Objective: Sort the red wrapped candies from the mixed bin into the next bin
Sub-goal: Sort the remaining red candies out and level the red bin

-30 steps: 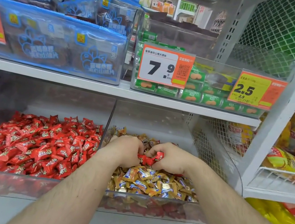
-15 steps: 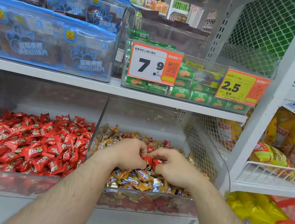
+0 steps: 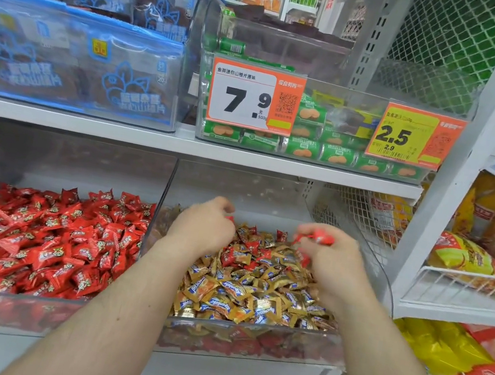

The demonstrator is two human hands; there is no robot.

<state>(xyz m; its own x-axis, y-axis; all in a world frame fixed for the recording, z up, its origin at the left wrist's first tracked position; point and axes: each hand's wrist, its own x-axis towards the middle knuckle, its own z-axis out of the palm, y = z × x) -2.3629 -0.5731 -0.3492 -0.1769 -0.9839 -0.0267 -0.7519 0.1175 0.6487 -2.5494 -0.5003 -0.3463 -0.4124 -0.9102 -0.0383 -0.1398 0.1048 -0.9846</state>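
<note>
Both hands over the mixed bin (image 3: 367, 268), right-hand clear bin on the lower shelf, mostly gold-wrapped candies (image 3: 253, 294) with a few red ones scattered at the far side. Right hand (image 3: 330, 261): fingers curled, pinching red wrapped candies (image 3: 316, 237) held just above the pile. Left hand (image 3: 202, 229): fingers curled down into the far-left part of the pile, a bit of red wrapper (image 3: 229, 218) at its fingertips; can't tell if it's actually gripped. Hands apart, not touching. Next bin (image 3: 19, 312) immediately left, sharing a wall, full of red candies (image 3: 41, 240). Price tags (image 3: 253, 99) on the shelf above
</note>
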